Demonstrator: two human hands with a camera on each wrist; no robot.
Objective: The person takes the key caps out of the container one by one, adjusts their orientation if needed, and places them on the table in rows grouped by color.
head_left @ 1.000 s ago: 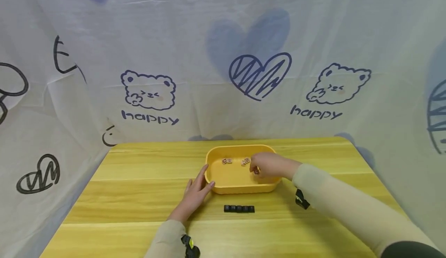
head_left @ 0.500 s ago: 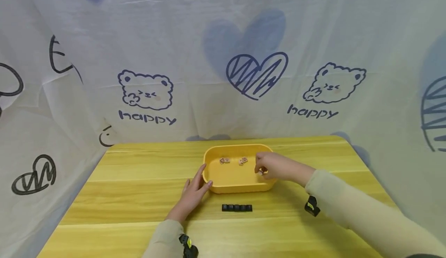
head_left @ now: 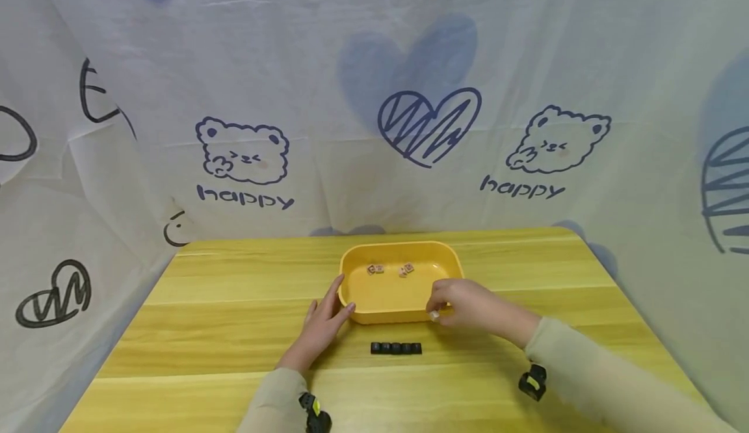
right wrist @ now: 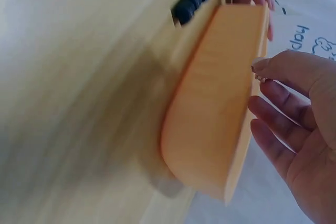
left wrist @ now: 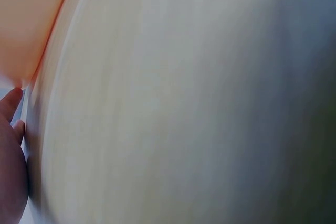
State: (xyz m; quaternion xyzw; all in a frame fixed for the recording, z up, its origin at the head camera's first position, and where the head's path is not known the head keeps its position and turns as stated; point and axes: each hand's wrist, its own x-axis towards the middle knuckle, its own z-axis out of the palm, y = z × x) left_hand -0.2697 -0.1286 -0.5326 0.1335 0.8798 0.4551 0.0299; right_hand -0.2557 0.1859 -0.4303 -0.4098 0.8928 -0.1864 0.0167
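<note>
A shallow yellow plastic tray (head_left: 404,316) with rounded corners stands on the table. My left hand (head_left: 320,330) rests against its left end, fingers spread along the wall and rim. Over the front right rim, my right hand (head_left: 468,304) pinches a small whitish block (head_left: 434,315) between thumb and index finger. In the right wrist view this block (right wrist: 260,77) shows light edges at the fingertips, while the other fingers are loosely bent. Small pinkish-brown printed blocks lie in the tray, one pair (head_left: 375,269) at left and another pair (head_left: 406,270) near the middle.
A straight row of several small black blocks (head_left: 396,348) lies on the wooden table (head_left: 234,329) in front of the tray. A white cloth (head_left: 328,160) with printed bears and hearts hangs behind the table.
My right hand has lifted a small block from the tray's right part and moved it toward the front right rim. The left hand stays at the tray's left end.
</note>
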